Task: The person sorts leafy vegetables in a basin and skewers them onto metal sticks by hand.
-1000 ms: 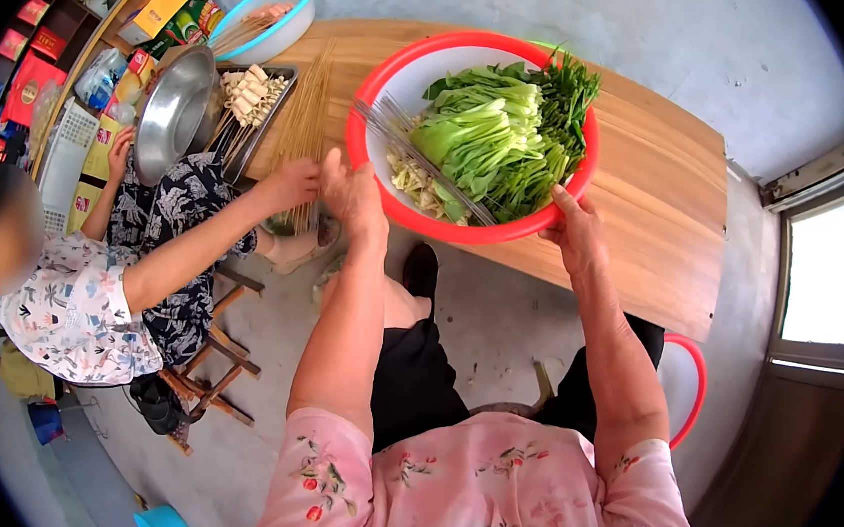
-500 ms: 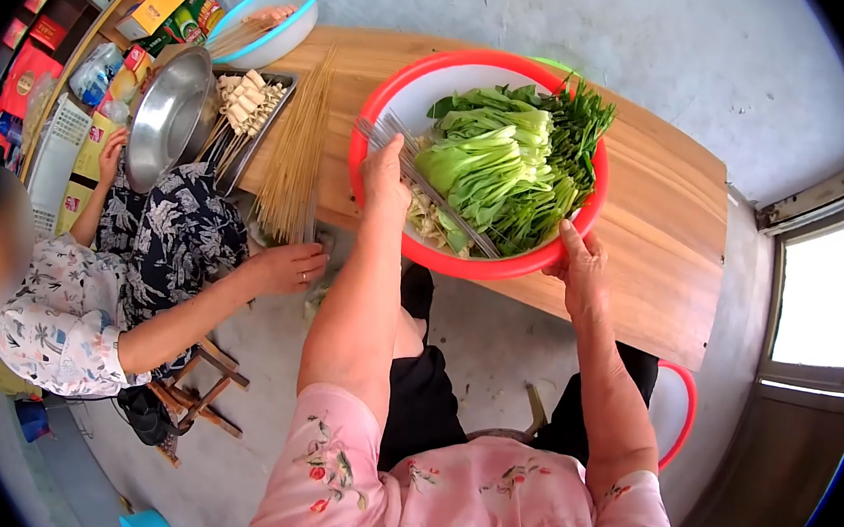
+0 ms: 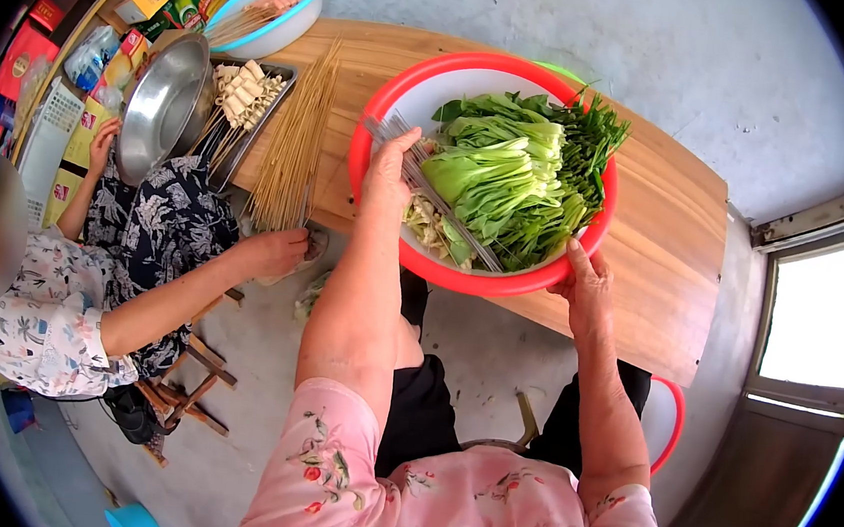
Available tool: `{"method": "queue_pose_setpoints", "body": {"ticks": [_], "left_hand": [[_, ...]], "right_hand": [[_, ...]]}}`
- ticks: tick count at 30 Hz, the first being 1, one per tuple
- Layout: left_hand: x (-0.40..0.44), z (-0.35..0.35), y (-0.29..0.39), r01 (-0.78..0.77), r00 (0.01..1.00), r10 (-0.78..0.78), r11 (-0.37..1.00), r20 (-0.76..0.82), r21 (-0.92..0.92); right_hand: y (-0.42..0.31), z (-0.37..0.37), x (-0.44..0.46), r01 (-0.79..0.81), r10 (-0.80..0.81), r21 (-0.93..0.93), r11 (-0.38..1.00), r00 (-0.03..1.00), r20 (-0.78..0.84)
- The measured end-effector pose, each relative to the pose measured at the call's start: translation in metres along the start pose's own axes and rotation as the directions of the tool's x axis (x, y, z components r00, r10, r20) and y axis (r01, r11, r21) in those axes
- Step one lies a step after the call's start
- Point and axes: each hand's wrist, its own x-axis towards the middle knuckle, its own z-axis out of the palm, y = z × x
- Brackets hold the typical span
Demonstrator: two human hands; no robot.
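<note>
A large basin with a red rim [image 3: 388, 96] rests on the wooden table, tilted slightly towards me. Inside lie leafy green vegetables [image 3: 511, 166], with cut pale pieces [image 3: 428, 222] near the front left. My left hand [image 3: 388, 172] is closed round a bundle of thin metal skewers [image 3: 460, 235], which lies slantwise across the basin's left side. Fingers of that hand are partly hidden below the wrist. At the front right, my right hand [image 3: 586, 286] grips the basin's rim, its thumb on top and its other fingers curled under.
A co-worker's hand [image 3: 278, 251] is by the ends of long wooden skewers [image 3: 295, 142]; their other hand steadies a steel bowl [image 3: 165, 106]. Beyond are a tray of skewered food [image 3: 246, 98] and a blue-rimmed basin [image 3: 309, 3]. A door [image 3: 797, 397] stands at the right.
In view, the basin sits slightly lower and further right, with both my hands still on the skewers and rim. The co-worker's near hand has shifted up and left to the wooden skewers' ends.
</note>
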Motion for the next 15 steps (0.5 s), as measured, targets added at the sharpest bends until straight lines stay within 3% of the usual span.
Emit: {"method": "queue_pose_setpoints", "body": {"ticks": [3,8,15], "left_hand": [[0.016,-0.008,-0.007,0.048,0.998,-0.047,0.998,-0.030,0.039],[0.031,-0.018,-0.015,-0.010,0.999,0.012,0.998,-0.033,0.066],[0.005,0.001,-0.003,-0.010,0.996,0.017,0.997,-0.091,0.079]], "right_hand": [[0.005,-0.003,0.004,0.014,-0.014,0.006,1.000,1.000,-0.002],[0.008,-0.008,0.006,0.014,-0.013,-0.023,1.000,0.998,0.054],[0.007,-0.003,0.005,0.025,-0.025,0.012,1.000,1.000,0.012]]}}
